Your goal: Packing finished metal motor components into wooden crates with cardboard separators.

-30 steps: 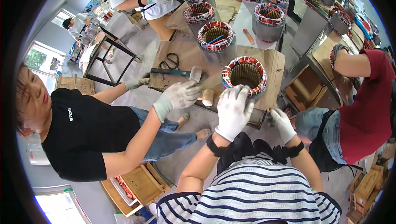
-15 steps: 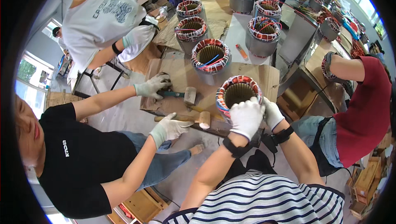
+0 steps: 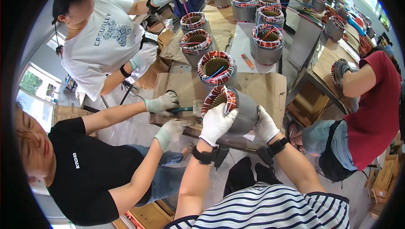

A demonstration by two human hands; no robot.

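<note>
A grey motor stator (image 3: 246,111) lies tilted on its side at the front edge of the cardboard-covered bench (image 3: 270,90). Its red-and-white laced winding ring faces left. My left hand (image 3: 217,122), in a white glove, is closed round the winding rim, thumb over the ring. At the other end, my gloved right hand (image 3: 266,125) grips the stator's lower right side. A green-handled mallet (image 3: 184,109) lies left of my left hand, beside a co-worker's gloved hand (image 3: 163,103); its head is blurred. Just beyond stands another stator (image 3: 216,66), with blue and red leads.
Several more stators (image 3: 267,45) stand farther back on the bench. An orange marker-like tool (image 3: 247,61) lies on a white sheet. One co-worker's hand (image 3: 169,134) is close on my left; a person in red (image 3: 375,98) works at the right-hand table. Wooden crates (image 3: 384,178) are at far right.
The stator has gone from upright to tipped, its ring turned left. My left hand shifted left and my right hand round its side. The wooden mallet at the bench edge no longer shows.
</note>
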